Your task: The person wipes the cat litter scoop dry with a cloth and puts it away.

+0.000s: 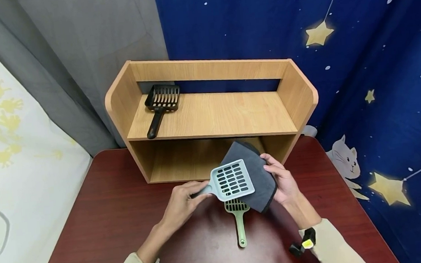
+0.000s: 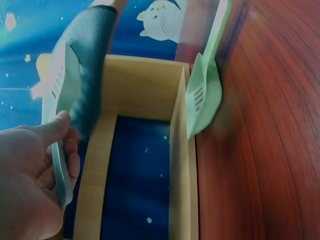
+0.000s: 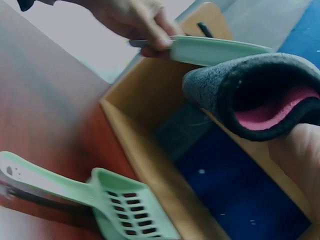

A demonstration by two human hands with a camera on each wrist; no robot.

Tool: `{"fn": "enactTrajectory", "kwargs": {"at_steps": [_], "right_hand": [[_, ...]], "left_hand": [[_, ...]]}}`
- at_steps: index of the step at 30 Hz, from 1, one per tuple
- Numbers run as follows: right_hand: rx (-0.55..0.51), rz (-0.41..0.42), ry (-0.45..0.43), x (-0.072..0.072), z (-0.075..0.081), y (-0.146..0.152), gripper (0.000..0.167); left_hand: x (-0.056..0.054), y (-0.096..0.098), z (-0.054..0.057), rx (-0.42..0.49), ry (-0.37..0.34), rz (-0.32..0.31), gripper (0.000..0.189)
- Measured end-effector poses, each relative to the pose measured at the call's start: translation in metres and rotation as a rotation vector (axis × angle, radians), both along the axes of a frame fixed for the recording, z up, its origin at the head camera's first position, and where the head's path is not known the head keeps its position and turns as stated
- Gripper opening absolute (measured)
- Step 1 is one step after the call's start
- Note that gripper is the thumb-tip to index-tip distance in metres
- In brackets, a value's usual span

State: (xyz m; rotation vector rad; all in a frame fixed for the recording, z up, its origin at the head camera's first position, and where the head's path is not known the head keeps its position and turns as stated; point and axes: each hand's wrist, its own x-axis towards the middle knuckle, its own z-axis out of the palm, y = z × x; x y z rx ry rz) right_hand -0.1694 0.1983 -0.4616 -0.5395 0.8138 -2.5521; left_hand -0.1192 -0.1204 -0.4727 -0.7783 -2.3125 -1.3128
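One pale-blue slotted scoop (image 1: pixel 232 180): left hand (image 1: pixel 185 200) grips it; right hand (image 1: pixel 283 182) holds black-edged grey cloth (image 1: pixel 260 175)

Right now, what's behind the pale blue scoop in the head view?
The grey cloth and, lower, the green scoop. The green scoop's far end and part of the cloth are covered.

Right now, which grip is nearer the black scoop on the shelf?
Left. The left grip is in front of the black scoop; the right grip is farther off, in front and well to its right.
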Motion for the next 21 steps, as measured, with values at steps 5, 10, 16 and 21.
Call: {"fn": "enactTrajectory", "kwargs": {"at_steps": [5,10,16,21], "right_hand": [[0.036,-0.009,-0.092,0.0,-0.015,-0.022,0.039],[0.014,-0.01,-0.142,-0.001,-0.019,-0.031,0.041],[0.018,-0.008,-0.06,-0.002,-0.006,-0.02,0.039],[-0.018,-0.013,0.011,-0.001,0.006,0.0,0.041]], "left_hand": [[0.002,0.011,0.004,0.006,-0.019,0.006,0.038],[0.003,0.014,0.007,0.002,-0.026,0.012,0.037],[0.002,0.006,0.005,-0.01,-0.025,0.028,0.038],[0.002,-0.001,0.002,-0.039,-0.041,0.047,0.039]]}}
